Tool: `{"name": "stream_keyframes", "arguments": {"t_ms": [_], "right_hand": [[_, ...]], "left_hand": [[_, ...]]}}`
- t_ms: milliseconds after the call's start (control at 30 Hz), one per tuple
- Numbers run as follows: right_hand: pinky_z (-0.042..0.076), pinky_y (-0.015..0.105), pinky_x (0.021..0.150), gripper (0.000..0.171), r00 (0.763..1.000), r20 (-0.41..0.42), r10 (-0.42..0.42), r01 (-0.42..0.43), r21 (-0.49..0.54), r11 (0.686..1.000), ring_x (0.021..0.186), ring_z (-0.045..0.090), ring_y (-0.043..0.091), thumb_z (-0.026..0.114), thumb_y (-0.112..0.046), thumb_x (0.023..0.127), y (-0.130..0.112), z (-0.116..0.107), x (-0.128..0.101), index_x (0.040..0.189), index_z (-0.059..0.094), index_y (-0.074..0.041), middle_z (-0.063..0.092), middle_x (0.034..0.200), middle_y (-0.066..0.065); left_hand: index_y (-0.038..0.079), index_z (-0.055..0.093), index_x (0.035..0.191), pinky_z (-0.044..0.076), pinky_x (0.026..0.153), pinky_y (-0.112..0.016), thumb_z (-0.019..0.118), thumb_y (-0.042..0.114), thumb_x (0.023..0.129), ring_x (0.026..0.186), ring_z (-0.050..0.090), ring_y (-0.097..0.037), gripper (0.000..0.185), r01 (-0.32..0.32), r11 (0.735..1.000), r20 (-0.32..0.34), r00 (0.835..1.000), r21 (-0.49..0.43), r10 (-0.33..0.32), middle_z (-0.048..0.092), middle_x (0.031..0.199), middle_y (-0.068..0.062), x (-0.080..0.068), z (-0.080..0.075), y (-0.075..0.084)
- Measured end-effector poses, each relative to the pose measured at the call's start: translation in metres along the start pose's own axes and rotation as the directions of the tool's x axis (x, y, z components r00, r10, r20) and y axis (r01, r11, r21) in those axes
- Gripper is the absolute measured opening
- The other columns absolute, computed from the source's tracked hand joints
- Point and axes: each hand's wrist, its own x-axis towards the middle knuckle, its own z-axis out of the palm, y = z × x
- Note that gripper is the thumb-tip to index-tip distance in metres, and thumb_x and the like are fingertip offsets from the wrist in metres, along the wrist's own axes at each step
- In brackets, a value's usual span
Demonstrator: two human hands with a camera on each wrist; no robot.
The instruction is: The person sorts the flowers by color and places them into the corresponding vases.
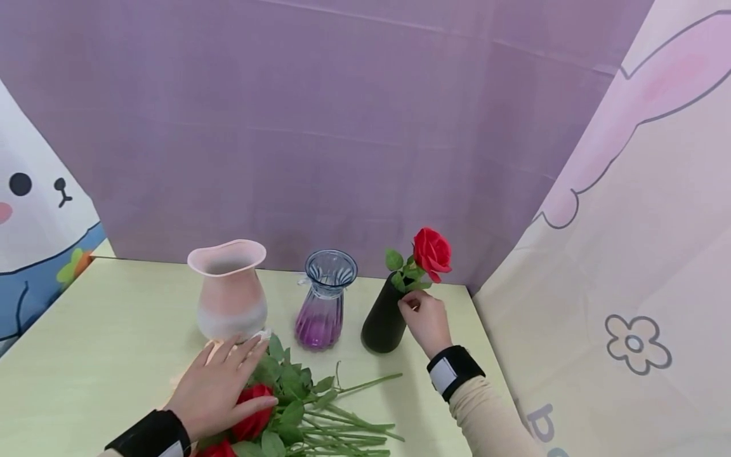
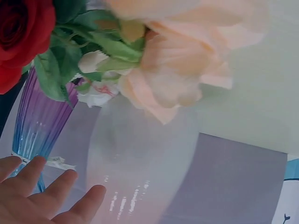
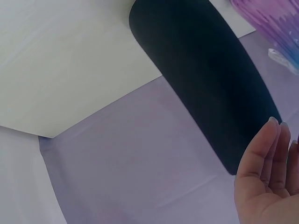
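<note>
Landmark: black vase [image 1: 384, 320], matte, cylindrical, tilted slightly, used as reference for all positions.
Left hand [image 1: 219, 387]: laid flat, fingers straight and spread, nothing gripped; pressed on the rose bundle [image 1: 297, 412], nearer than the black vase and to its left. Black wrist strap noted.
Rose bundle: red, velvety blooms under the palm; green leaves and thin smooth stems fanned toward the black vase's near side. A pale peach, ruffled bloom [image 2: 177, 70] is seen in the left wrist view.
Right hand [image 1: 427, 324]: held against the upper right side of the black vase, fingertips at the rim by the stem; whether the stem is pinched cannot be told. In the right wrist view the fingers [image 3: 268, 154] appear straight and together.
Single red rose [image 1: 431, 252]: stood in the black vase's mouth, bloom leaning right, two small leaves below it.
Glass vase [image 1: 323, 304]: just left of the black vase, ribbed, clear fading to purple, flared lip.
Pink vase [image 1: 230, 289]: further left, frosted, bulbous, wavy rim.
Table [image 1: 103, 330]: pale yellow-green, smooth.
Backdrop [image 1: 342, 127]: behind the black vase, purple cloth, creased.
</note>
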Motion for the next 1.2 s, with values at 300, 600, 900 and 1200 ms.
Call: {"name": "stream_keyframes", "arguments": {"t_ms": [300,600,900,1200], "right_hand": [[0.049,0.031,0.053,0.017,0.999,0.030,-0.036,0.033,0.090,0.995,0.071,0.062,0.011,0.066,-0.062,0.086,-0.020,0.018,-0.021,0.095,0.067,-0.048,0.068,0.083,-0.016],[0.052,0.028,0.056,0.018,0.991,0.134,-0.021,0.007,0.104,0.995,0.073,0.063,0.007,0.068,-0.064,0.083,-0.045,0.036,-0.042,0.092,0.067,-0.048,0.071,0.086,-0.011],[0.049,0.040,0.047,0.017,0.967,0.237,-0.088,0.053,0.149,0.987,0.078,0.065,0.013,0.070,-0.048,0.090,-0.099,0.016,-0.069,0.096,0.074,-0.033,0.070,0.088,-0.011],[0.051,0.024,0.058,0.009,0.950,0.274,-0.149,0.122,0.113,0.986,0.073,0.061,0.002,0.069,-0.053,0.088,-0.063,0.073,-0.101,0.096,0.064,-0.051,0.069,0.090,-0.020]], "left_hand": [[0.042,0.017,0.158,-0.010,0.115,-0.073,0.041,0.101,0.061,0.156,0.003,-0.023,0.116,0.022,0.999,0.024,0.999,0.037,-0.023,0.009,0.166,0.016,-0.020,0.008,-0.018],[0.047,0.013,0.157,-0.014,0.113,-0.074,0.037,0.102,0.060,0.156,-0.001,-0.020,0.114,0.068,0.994,0.080,0.994,0.090,-0.075,0.006,0.165,0.021,-0.047,0.021,-0.034],[0.050,0.016,0.155,-0.016,0.111,-0.075,0.038,0.102,0.060,0.156,0.002,-0.017,0.112,0.137,0.986,0.074,0.987,0.096,-0.144,0.008,0.164,0.024,-0.070,0.034,-0.051],[0.051,0.015,0.155,-0.012,0.110,-0.078,0.039,0.103,0.058,0.154,0.016,-0.024,0.113,0.171,0.980,0.073,0.981,0.103,-0.179,0.008,0.162,0.027,-0.083,0.044,-0.056]]}}
